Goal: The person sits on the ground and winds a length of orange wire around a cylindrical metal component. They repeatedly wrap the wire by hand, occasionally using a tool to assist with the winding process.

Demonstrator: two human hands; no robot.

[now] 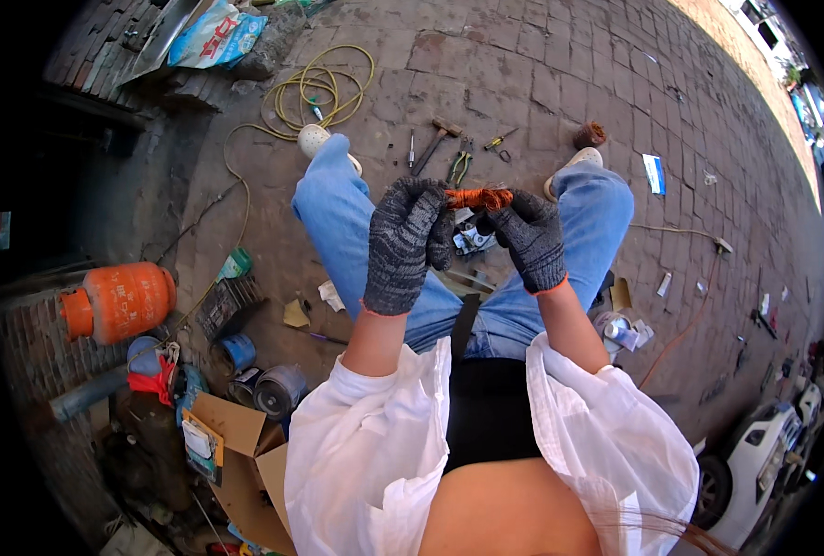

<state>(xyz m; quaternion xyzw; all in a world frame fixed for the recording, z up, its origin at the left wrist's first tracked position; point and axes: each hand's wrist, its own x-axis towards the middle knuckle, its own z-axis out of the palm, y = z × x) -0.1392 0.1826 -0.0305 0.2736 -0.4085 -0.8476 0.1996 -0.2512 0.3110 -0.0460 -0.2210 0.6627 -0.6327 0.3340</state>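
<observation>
My left hand (402, 241) and my right hand (528, 236), both in dark grey knitted gloves with orange cuffs, hold a bundle of copper wire (477, 198) between them, one at each end, with fingers closed. Beyond the bundle, on the brick paving, lie a hammer (435, 144), a slim metal tool (412, 150), pliers (459, 168) and a yellow-handled screwdriver (495, 144). A second reddish coil (589, 135) sits by my right shoe. Small crumpled items (472, 239) between my legs are partly hidden by the gloves.
An orange gas cylinder (129, 301) stands at left, above cans and an open cardboard box (236, 445). A yellow hose (328, 83) lies coiled beyond my left foot, near a sack (213, 32). Cords and scraps lie at right, with a white vehicle (759, 459) at lower right.
</observation>
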